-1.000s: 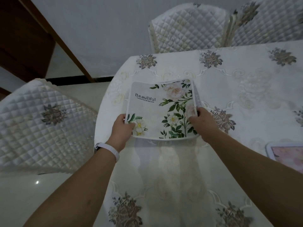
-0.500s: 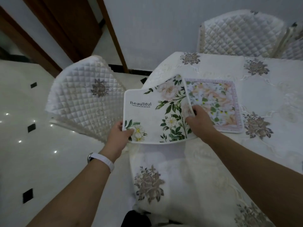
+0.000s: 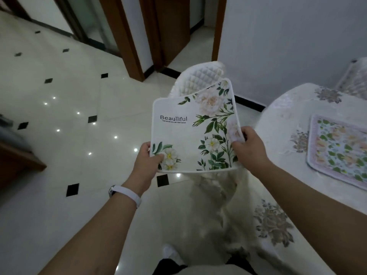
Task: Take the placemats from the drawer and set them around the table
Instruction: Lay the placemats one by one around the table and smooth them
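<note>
A white placemat (image 3: 184,135) printed with green leaves, pale flowers and the word "Beautiful" hangs in the air left of the table, above the floor and a chair. My left hand (image 3: 148,161) grips its lower left corner. My right hand (image 3: 249,145) pinches its right edge; whether more mats lie under it I cannot tell. A second placemat (image 3: 337,149), with a pink border and colourful flowers, lies flat on the round table (image 3: 278,120) at the right, apart from both hands.
A quilted white chair (image 3: 198,80) stands behind the held mat, by the table's left side. Another quilted chair (image 3: 355,80) is at the far right. The tablecloth drapes down toward my legs. Glossy tiled floor spreads to the left; wooden door frames (image 3: 127,36) stand beyond.
The held mat has come off the table and moved left over the floor. The pink-bordered mat stayed on the table. My view has swung left, away from the table.
</note>
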Action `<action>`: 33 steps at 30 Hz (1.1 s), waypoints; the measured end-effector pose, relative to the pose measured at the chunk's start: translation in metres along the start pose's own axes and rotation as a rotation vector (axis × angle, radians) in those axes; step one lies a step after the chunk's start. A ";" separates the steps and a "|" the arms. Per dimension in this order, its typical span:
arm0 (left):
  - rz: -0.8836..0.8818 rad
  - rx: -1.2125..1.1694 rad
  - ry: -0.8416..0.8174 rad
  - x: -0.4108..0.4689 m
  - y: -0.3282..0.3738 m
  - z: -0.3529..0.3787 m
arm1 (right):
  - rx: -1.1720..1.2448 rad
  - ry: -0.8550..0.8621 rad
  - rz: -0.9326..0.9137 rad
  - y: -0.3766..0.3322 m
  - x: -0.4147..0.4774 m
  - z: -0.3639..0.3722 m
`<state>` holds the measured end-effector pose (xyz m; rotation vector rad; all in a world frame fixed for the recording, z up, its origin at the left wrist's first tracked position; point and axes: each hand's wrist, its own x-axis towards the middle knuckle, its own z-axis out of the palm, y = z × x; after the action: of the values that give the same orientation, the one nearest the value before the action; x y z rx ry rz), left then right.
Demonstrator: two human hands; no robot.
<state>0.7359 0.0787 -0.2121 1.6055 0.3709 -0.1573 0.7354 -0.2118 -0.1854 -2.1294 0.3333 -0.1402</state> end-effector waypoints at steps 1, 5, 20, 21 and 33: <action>0.002 -0.010 0.011 0.003 0.000 -0.022 | -0.001 -0.008 -0.017 -0.011 -0.003 0.018; 0.006 -0.022 0.058 0.011 -0.003 -0.099 | -0.059 -0.077 -0.052 -0.053 -0.013 0.080; -0.068 -0.098 0.277 0.079 -0.017 -0.237 | -0.085 -0.294 -0.151 -0.130 0.046 0.243; -0.075 -0.092 0.289 0.089 -0.016 -0.241 | -0.108 -0.299 -0.139 -0.132 0.055 0.254; -0.096 -0.030 0.338 0.274 0.054 -0.258 | -0.021 -0.386 -0.043 -0.178 0.232 0.351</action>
<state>0.9783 0.3707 -0.2308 1.5862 0.7093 0.0485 1.0701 0.0955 -0.2365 -2.1287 0.0616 0.2492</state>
